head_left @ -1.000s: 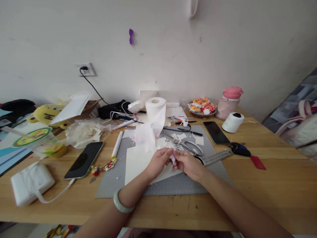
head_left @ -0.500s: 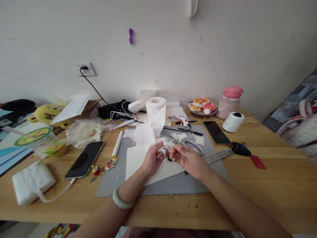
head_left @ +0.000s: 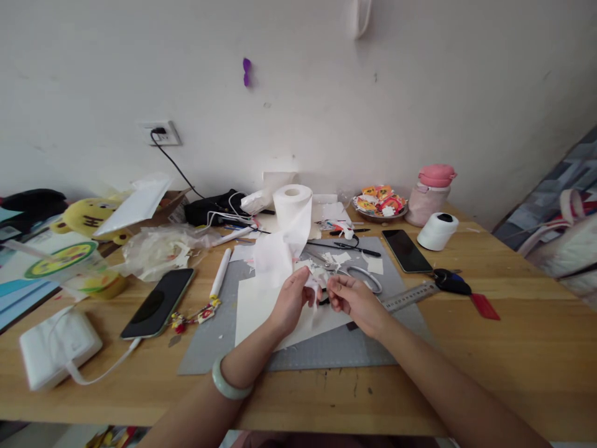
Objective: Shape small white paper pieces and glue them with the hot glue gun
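My left hand [head_left: 291,300], a pale bangle on its wrist, closes on a small piece of white tissue paper [head_left: 315,287] that hangs below the fingers. Beside it, my right hand [head_left: 357,303] is closed in a pinch; what its fingertips hold is too small to make out. Both hands hover over a sheet of cream paper [head_left: 254,311] on a grey cutting mat [head_left: 209,345]. Just behind them lie scissors [head_left: 366,277] with grey handles and scattered paper scraps. A roll of tissue paper [head_left: 293,211] stands farther back, its loose end trailing forward.
To the right lie a steel ruler [head_left: 410,297], a dark phone [head_left: 407,251], a thread cone [head_left: 438,231] and keys [head_left: 451,282]. Behind are a candy bowl [head_left: 380,204] and a pink bottle [head_left: 430,196]. A charging phone [head_left: 158,303], power bank [head_left: 60,348] and drink cup [head_left: 88,274] stand left.
The tissue piece at my left hand now spreads and hangs lower between the hands. My right fingers have curled in more and moved slightly right.
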A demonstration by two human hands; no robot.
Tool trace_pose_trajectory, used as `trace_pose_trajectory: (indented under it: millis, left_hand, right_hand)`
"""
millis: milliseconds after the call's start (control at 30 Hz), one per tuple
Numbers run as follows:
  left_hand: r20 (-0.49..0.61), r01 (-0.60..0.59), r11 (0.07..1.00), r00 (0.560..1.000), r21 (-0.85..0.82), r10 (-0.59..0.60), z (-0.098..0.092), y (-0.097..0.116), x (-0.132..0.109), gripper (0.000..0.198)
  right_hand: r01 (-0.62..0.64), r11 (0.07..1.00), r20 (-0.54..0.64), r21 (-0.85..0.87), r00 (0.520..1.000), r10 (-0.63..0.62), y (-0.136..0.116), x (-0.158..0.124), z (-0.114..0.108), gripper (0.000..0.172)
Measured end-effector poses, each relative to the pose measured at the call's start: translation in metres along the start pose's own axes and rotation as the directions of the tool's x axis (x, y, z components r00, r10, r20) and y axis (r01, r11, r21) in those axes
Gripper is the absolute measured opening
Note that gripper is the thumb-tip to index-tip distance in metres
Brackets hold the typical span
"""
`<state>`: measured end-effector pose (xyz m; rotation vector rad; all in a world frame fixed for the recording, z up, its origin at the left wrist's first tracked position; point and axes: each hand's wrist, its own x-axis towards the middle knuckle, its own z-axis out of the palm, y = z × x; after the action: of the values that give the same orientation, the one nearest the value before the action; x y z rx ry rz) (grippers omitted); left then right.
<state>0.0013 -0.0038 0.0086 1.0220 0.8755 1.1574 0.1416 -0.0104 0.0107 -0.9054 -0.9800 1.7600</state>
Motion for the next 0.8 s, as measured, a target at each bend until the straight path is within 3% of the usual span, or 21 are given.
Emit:
trace_pose_trajectory:
  millis: [233,567,800]
  left_hand:
    - [-0.011,0.041,0.997,0.999,0.066,-0.04,0.004,0.0,-0.003,0.04]
    - [0.117,0.096,0.991,0.987,0.099,-0.107,0.004,-0.003,-0.002,0.04]
    - [0.209,0.12,0.991,0.969,0.05,-0.128,0.005,0.002,-0.005,0.041]
  right_hand:
    - [-0.038,0.998,0.005,-0.042,0.999,0.038,0.005,0.0,0.003,0.032]
    - [-0.007,0.994,0.027,-0.105,1.0,0.009,0.009,0.0,0.004,0.034]
    - [-0.039,0.998,0.079,-0.044,0.996,0.042,0.01,-0.001,0.005,0.036]
